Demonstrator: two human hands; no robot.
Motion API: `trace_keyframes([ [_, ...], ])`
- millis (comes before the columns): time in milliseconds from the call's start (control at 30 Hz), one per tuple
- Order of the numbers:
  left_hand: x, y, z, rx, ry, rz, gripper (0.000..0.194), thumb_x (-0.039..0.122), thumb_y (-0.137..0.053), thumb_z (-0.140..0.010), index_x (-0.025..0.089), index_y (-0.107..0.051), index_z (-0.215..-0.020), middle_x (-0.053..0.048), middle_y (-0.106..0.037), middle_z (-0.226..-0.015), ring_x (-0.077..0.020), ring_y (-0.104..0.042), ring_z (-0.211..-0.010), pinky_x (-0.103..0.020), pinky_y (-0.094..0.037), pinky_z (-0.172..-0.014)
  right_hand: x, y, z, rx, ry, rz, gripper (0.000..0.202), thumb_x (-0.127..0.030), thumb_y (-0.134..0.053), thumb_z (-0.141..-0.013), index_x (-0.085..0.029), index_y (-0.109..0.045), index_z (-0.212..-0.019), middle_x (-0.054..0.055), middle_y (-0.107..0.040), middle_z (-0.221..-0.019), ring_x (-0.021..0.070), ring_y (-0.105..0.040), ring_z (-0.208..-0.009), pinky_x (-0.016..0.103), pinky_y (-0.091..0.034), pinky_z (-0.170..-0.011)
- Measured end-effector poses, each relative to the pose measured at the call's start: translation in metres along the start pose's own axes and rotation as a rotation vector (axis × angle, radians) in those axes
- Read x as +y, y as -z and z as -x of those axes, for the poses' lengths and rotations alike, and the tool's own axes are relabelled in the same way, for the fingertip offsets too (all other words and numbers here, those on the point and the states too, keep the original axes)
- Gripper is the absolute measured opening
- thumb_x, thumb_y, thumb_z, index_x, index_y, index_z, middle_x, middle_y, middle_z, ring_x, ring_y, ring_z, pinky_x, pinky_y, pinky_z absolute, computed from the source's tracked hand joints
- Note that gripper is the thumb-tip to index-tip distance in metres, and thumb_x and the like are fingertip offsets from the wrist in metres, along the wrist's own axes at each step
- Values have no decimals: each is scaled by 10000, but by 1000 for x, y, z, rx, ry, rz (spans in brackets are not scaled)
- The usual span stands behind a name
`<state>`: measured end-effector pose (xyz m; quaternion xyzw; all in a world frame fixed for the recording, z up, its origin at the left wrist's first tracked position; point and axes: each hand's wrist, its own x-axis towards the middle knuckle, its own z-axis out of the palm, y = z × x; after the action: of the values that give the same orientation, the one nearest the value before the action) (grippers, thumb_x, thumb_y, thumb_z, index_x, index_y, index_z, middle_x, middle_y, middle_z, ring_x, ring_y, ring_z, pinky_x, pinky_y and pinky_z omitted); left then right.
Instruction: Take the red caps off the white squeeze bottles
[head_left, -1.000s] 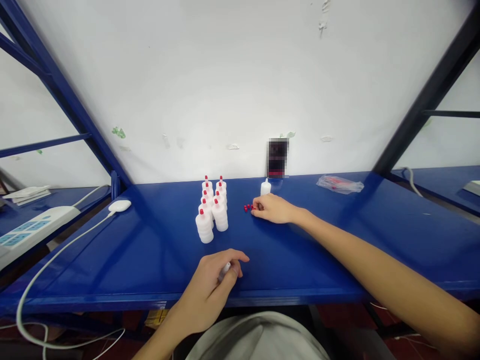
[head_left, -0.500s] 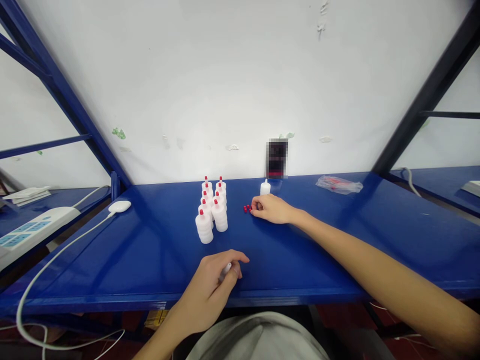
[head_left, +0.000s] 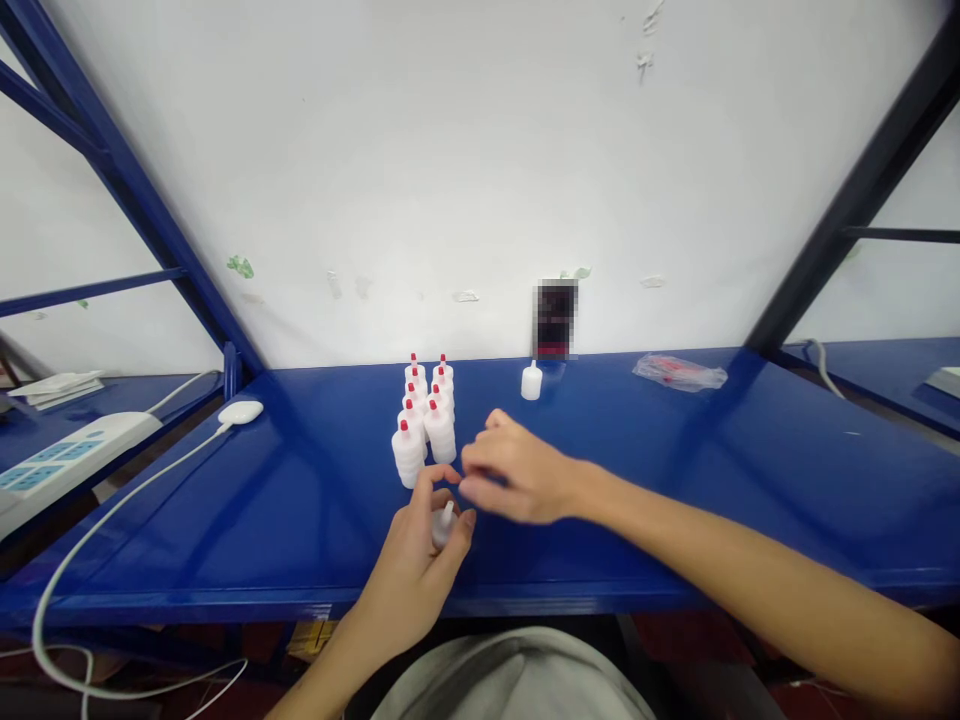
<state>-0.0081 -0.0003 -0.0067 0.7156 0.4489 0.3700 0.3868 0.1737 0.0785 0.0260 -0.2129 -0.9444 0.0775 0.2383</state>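
Note:
My left hand (head_left: 420, 540) is wrapped round a small white squeeze bottle (head_left: 443, 524) near the table's front edge, its bare nozzle pointing up. Right beside it, my right hand (head_left: 517, 470) has its fingers drawn together, thumb and fingertips facing the bottle. Whatever those fingertips hold, if anything, is hidden. Two rows of white bottles with red caps (head_left: 439, 432) stand upright just beyond my left hand. One more uncapped white bottle (head_left: 531, 382) stands near the wall. The loose red caps are now out of sight, with my right hand over that part of the table.
The blue table (head_left: 645, 480) meets a white wall. Toward the back right lies a clear plastic bag (head_left: 679, 372) with red bits inside. A dark pixelated object (head_left: 555, 318) leans on the wall. At the left are a white charger puck (head_left: 240, 412) with cable and a power strip (head_left: 75, 465).
My right hand has moved from the loose red caps toward me and left, close to my left hand. My left hand has risen slightly with its bottle, showing more of it.

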Motion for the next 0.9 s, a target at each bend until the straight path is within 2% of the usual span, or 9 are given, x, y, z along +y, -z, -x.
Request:
trace_keyframes([
  [67, -2, 0, 0, -2, -54, 44, 343, 332, -506, -923, 235, -309, -1187, 45, -555, -791, -85, -421, -567, -187, -339, -519, -18, -15, -2, 86, 190, 79, 328, -397, -418, -909, -191, -510, -670, -8, -510, -577, 123, -322, -543, 345, -303, -705],
  [133, -2, 0, 0, -9, -69, 49, 398, 313, -532, -905, 237, -273, -1198, 40, -566, -799, -100, -478, -608, -206, -390, -573, -25, -27, -3, 120, 302, 138, 310, -314, -383, -913, -199, -493, -647, -9, -485, -551, 128, -300, -528, 347, -300, -685],
  [267, -1, -1, 4, 53, -42, 35, 474, 329, -510, -933, 251, -238, -1313, 33, -534, -815, -102, -468, -617, -222, -392, -585, -6, -18, 0, 255, 326, 188, 303, -250, -329, -911, -216, -444, -633, -5, -452, -533, 139, -308, -508, 331, -310, -649],
  [333, -1, -2, 6, 165, -94, 61, 436, 330, -498, -942, 256, -284, -1314, 21, -513, -846, -105, -467, -664, -227, -398, -613, 15, 1, 4, 402, 189, 198, 313, -262, -303, -928, -220, -428, -644, 12, -465, -566, 147, -349, -528, 322, -316, -646],
  [467, -1, -2, 4, 490, -170, 98, 242, 293, -531, -927, 244, -445, -1147, -4, -495, -915, -117, -489, -777, -233, -426, -683, 72, 39, 23, 682, -417, 249, 349, -357, -306, -967, -213, -439, -679, 9, -428, -595, 149, -393, -550, 297, -287, -598],
  [567, -1, 7, -1, 658, -238, -6, 104, 249, -594, -894, 223, -498, -924, 9, -474, -855, -110, -469, -739, -235, -410, -653, 115, 49, 40, 758, -627, 292, 351, -374, -328, -960, -212, -425, -664, -4, -417, -574, 145, -388, -553, 286, -282, -594],
  [733, -12, 41, -10, 778, -401, -386, 136, 246, -650, -857, 191, -583, -751, 6, -513, -815, -101, -457, -652, -254, -394, -597, 148, 43, 54, 805, -744, 281, 366, -382, -383, -932, -214, -386, -607, -15, -426, -547, 137, -375, -543, 277, -261, -563],
  [800, -18, 51, -12, 761, -378, -472, 98, 265, -579, -901, 196, -648, -904, -30, -549, -971, -122, -519, -739, -267, -444, -649, 147, 41, 50, 816, -716, 265, 373, -401, -398, -931, -209, -415, -612, -19, -439, -546, 133, -392, -545, 268, -272, -564],
  [900, -23, 54, -14, 661, -345, -578, 296, 297, -542, -918, 219, -612, -1195, -83, -487, -1234, -185, -550, -954, -321, -493, -779, 138, 39, 41, 791, -665, 240, 377, -444, -413, -940, -200, -489, -663, -18, -483, -568, 131, -431, -550, 257, -291, -571],
])
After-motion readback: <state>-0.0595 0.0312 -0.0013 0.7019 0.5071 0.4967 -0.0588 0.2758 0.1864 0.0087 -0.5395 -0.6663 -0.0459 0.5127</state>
